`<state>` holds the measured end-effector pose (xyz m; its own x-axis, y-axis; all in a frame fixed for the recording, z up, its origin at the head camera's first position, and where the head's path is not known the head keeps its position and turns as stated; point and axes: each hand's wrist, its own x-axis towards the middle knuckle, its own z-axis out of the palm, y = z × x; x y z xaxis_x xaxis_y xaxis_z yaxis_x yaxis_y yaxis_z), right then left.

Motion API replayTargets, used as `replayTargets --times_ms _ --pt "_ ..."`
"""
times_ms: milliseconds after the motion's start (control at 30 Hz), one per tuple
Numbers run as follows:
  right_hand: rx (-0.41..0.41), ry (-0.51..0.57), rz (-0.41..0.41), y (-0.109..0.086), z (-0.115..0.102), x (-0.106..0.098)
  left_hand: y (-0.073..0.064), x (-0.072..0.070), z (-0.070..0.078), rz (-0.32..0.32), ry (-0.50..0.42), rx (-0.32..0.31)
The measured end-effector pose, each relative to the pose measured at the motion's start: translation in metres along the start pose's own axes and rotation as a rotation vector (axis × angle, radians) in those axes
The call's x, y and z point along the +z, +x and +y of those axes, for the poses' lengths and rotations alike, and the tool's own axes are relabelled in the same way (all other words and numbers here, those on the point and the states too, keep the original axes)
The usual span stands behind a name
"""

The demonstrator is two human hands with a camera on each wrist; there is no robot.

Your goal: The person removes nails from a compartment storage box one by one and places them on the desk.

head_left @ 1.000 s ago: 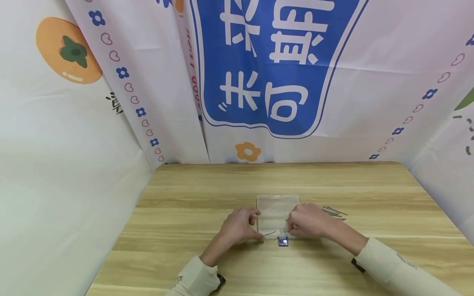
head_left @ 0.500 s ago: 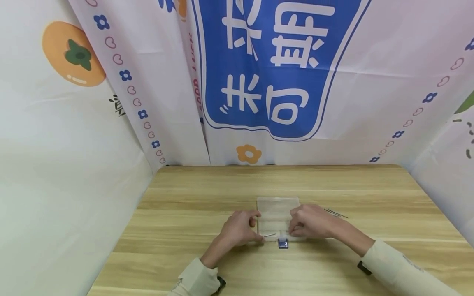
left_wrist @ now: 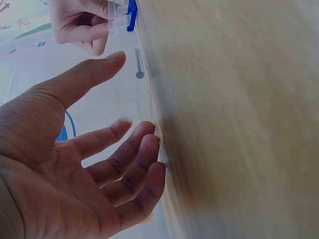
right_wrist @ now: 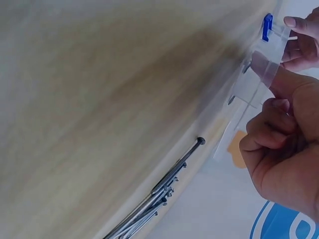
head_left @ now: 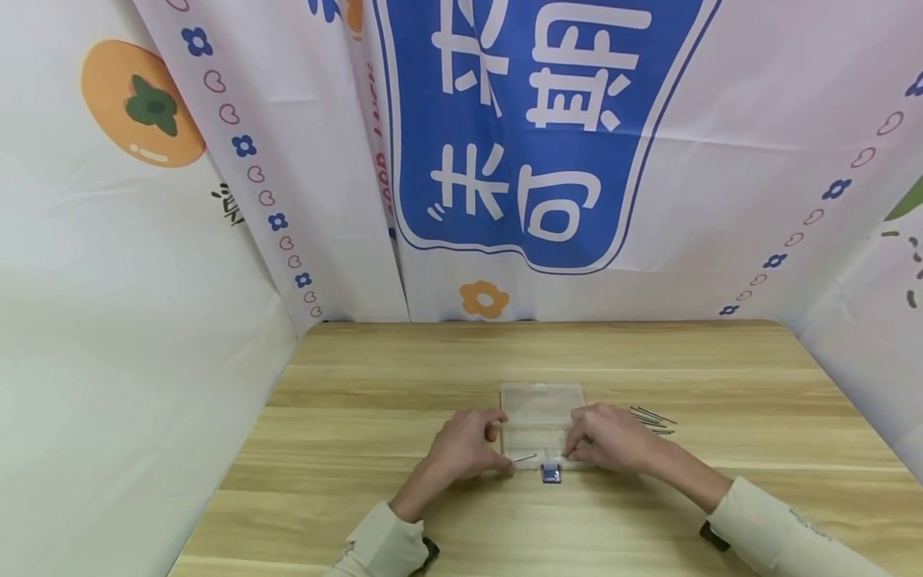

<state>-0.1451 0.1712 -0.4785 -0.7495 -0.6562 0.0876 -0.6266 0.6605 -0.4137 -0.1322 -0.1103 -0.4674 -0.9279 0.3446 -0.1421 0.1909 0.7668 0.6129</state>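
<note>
A clear plastic box (head_left: 542, 401) with a blue latch (head_left: 551, 474) stands on the table, its latch side toward me. My left hand (head_left: 469, 442) rests at its left edge, thumb by the near corner and fingers loosely bent. A nail (head_left: 524, 457) lies inside near that thumb. My right hand (head_left: 609, 439) has curled fingers and reaches into the box's near right part. Through the clear wall, its thumb tip is against a nail (right_wrist: 246, 65), and the forefinger's contact is hidden. Another nail (right_wrist: 231, 99) shows near it in the box.
Several loose nails (right_wrist: 169, 184) lie in a small bunch on the table to the right of the box, partly behind my right hand. A wooden tabletop (head_left: 389, 377) surrounds the box. A printed cloth (head_left: 447, 280) hangs behind the table.
My right hand has shifted slightly right and toward me along the box's near side. My left hand and the box hold their place; the head view has tilted a little.
</note>
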Motion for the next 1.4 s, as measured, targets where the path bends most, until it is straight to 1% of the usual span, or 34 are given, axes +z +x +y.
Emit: replayTargets --times_ms 233,333,467,700,833,967,1233,1400 --pt "0.013 -0.024 0.004 -0.001 0.0 -0.001 0.0 0.0 0.001 0.0 0.001 -0.003" --pt "-0.001 -0.043 -0.003 -0.001 0.0 -0.002 0.0 0.0 0.001 0.003 0.007 -0.007" --pt "-0.058 -0.086 -0.042 0.0 -0.001 -0.004 0.0 0.0 0.001 0.003 0.01 -0.01" --pt "-0.179 -0.192 -0.155 0.007 -0.001 -0.007 0.0 0.002 0.001 -0.003 0.002 -0.015" --pt "-0.207 -0.21 -0.191 0.011 -0.001 -0.011 0.0 0.001 0.001 0.001 0.001 -0.015" --pt "-0.201 -0.169 -0.196 0.012 0.002 -0.012 0.0 0.001 0.001 0.003 0.004 -0.013" --pt "-0.147 -0.032 -0.152 0.007 0.011 -0.008 -0.001 0.0 0.0 0.0 0.007 0.001" --pt "-0.127 -0.014 -0.129 0.005 0.012 -0.007 -0.001 0.0 0.0 0.004 0.008 0.005"
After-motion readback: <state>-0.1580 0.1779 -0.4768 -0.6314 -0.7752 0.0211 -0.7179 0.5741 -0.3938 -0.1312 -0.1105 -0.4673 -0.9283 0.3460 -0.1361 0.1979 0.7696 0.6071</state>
